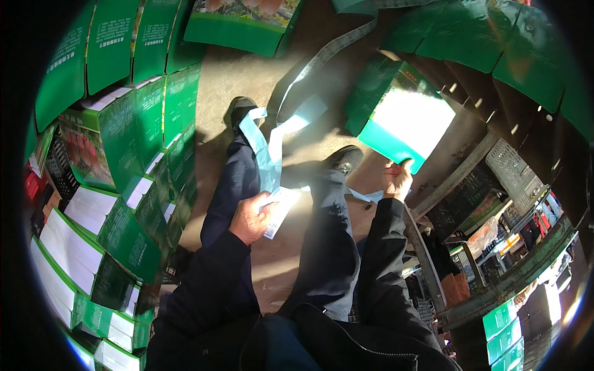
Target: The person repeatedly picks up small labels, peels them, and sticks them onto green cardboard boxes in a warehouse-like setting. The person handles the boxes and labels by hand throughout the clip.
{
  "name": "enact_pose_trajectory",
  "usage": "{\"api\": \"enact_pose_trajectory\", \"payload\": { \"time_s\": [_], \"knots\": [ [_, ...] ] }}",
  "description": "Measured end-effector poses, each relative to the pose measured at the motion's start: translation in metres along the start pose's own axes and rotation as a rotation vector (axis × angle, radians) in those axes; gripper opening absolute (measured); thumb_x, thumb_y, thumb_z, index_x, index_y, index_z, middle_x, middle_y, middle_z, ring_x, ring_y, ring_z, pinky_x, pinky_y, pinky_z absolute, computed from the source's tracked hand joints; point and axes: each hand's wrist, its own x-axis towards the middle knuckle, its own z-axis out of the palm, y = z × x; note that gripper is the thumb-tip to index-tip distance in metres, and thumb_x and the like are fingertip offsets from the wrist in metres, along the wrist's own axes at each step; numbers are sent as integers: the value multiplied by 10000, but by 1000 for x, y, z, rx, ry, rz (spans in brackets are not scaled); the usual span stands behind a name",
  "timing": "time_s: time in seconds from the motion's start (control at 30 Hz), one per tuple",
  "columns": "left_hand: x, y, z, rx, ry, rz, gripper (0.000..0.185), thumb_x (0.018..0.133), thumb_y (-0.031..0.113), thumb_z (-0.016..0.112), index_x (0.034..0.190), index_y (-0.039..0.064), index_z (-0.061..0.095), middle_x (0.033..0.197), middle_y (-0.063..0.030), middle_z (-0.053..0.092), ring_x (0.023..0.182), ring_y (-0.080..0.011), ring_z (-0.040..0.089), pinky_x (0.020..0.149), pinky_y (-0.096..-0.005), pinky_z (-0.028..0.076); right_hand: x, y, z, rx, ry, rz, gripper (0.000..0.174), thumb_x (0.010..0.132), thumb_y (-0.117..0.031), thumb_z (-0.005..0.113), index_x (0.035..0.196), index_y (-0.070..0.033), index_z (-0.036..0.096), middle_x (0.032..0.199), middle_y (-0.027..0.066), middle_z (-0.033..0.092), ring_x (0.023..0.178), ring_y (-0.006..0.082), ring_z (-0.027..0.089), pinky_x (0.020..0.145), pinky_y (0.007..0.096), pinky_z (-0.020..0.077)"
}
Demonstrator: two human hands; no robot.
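Observation:
My left hand [250,220] grips a small batch of printed white labels [282,208], thumb on top. A pale blue strip of label backing paper [265,162] trails from beside it over my left leg toward the floor. Off to the right, my right hand [397,181] pinches the near lower edge of a green cardboard box [387,144]. Strong sunlight washes out much of this box's printed face. A longer strip of labels or backing [320,58] curves across the floor ahead.
Green printed boxes [120,139] stand in tall stacks on my left. Another box [236,35] lies ahead, and a row of green boxes [492,37] lines the far right. A metal frame [506,287] and a grey plastic crate [515,174] are at right. My shoes [345,157] rest on the floor.

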Motion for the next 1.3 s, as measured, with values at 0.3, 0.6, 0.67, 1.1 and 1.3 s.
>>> {"api": "enact_pose_trajectory", "payload": {
  "time_s": [0.3, 0.6, 0.67, 1.1, 1.3],
  "knots": [
    [2, 3, -1, 202, -7, 98, 145, 887, 41, 595, 998, 2, 679, 865, -210, 604, 814, -443, 618, 678, -472, 499, 51, -3, -33, 4, -1, 8, 228, 977, -306, 742, 998, -84, 694, 944, 37, 721, 883, 201, 672, 798, 396, 572],
    [2, 0, 3, 126, 112, 54, 101, 928, 92, 636, 961, -3, 626, 803, -237, 632, 750, -463, 626, 624, -428, 494, 17, 12, -16, -290, 82, 216, 490, 975, -591, 640, 966, -103, 685, 933, 46, 706, 851, 241, 676, 700, 386, 531],
    [4, -2, -1, 50, 114, 42, 119, 936, 99, 638, 996, -4, 628, 801, -236, 640, 722, -427, 644, 621, -393, 491, -19, 24, 5, -620, 206, 336, 561, 1008, -648, 549, 931, -112, 694, 906, 41, 713, 881, 216, 687, 688, 347, 502],
    [6, -9, -14, -127, 35, 59, 110, 987, 107, 643, 1019, 2, 646, 810, -168, 675, 681, -223, 658, 653, -341, 520, -182, 113, 162, -1063, -792, 409, 94, 991, -33, 696, 1085, -19, 698, 977, 26, 715, 892, 104, 633, 833, 282, 531],
    [6, 1, -20, -202, 207, 102, 85, 999, 70, 653, 1054, 7, 668, 783, -119, 668, 685, -145, 633, 642, -307, 513, -192, 123, 165, -1125, -710, 361, 98, 986, -38, 706, 1081, -18, 702, 967, 32, 715, 909, 92, 618, 838, 271, 523]
  ]
}}
